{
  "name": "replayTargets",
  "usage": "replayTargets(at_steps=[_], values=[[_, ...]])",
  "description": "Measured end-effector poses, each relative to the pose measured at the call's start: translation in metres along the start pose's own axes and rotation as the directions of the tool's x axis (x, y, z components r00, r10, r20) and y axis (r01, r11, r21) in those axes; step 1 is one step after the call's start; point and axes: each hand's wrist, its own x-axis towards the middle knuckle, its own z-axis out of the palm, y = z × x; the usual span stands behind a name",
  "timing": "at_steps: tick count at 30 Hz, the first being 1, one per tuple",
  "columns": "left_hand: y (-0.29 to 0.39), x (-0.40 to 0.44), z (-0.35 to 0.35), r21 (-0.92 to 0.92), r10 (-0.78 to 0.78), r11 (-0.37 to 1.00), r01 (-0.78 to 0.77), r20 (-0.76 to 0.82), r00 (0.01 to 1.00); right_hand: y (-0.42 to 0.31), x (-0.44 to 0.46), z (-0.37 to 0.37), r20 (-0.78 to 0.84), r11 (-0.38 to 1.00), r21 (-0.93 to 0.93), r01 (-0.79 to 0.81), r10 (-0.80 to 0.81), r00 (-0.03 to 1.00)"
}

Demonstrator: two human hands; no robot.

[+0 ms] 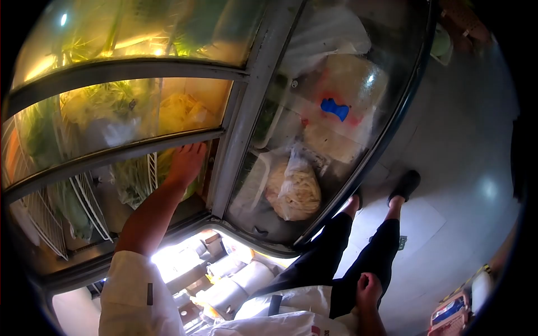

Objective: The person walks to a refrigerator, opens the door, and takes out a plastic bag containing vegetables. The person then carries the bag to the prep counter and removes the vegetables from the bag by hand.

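Observation:
My left hand (190, 157) is at the edge of an open section of the glass-fronted cabinet, its fingers bent over the lower rail (117, 154). Behind and below it are leafy greens (131, 182) on wire racks (89, 204). Yellowish bagged produce (182, 112) shows through the glass above the hand. My right hand (369, 285) hangs low near my thigh, fingers curled, away from the cabinet; nothing shows in it.
Right of the cabinet's post, a glass top (336, 73) shows a plastic bag of pale food (294, 187) and a blue piece (335, 109). Bright-lit containers (241, 280) stand below. A pink crate (450, 313) sits on the floor at lower right.

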Motion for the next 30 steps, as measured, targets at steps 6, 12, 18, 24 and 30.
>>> replayTargets(at_steps=[6, 12, 18, 24, 30], values=[[0.003, -0.025, -0.006, 0.122, 0.029, 0.992, -0.03, 0.007, 1.0, -0.005, -0.006, 0.012, -0.01, 0.997, 0.031, -0.076, 0.076, 0.997], [0.009, -0.036, -0.018, 0.044, 0.029, 0.999, -0.029, -0.004, 1.0, 0.003, -0.004, 0.014, -0.037, 0.996, -0.03, -0.079, 0.078, 0.996], [-0.004, -0.008, -0.003, -0.164, -0.087, 0.982, 0.088, 0.011, 0.996, -0.022, 0.018, -0.026, 0.028, 0.994, -0.009, -0.11, 0.11, 0.994], [-0.001, -0.01, 0.001, -0.502, -0.237, 0.828, 0.252, 0.094, 0.967, -0.031, 0.034, -0.061, 0.02, 0.999, -0.023, -0.044, 0.045, 0.999], [0.016, -0.068, -0.116, -0.262, -0.033, 0.965, 0.016, -0.059, 0.998, -0.025, 0.058, -0.089, 0.095, 0.992, -0.014, 0.127, -0.125, 0.988]])
